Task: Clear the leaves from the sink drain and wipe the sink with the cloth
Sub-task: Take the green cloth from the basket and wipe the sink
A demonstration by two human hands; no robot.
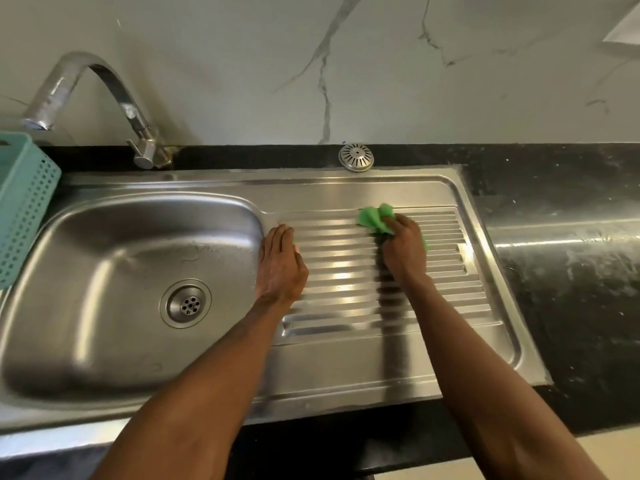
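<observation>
- The basin [131,289] lies open, with only the drain [186,303] at its bottom.
- The tap [93,98] arches over its back left; the basket [24,202] stands at its left edge.
- Both hands occupy the ribbed drainboard [398,306].

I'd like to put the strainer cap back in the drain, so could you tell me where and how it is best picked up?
Pinch the strainer cap by its rim, coming straight down from above. It lies dome up on the black counter behind the drainboard, its round edge exposed all round; the low slotted dome likely offers little to hold. The left hand is free; the right hand grips the cloth.
</observation>
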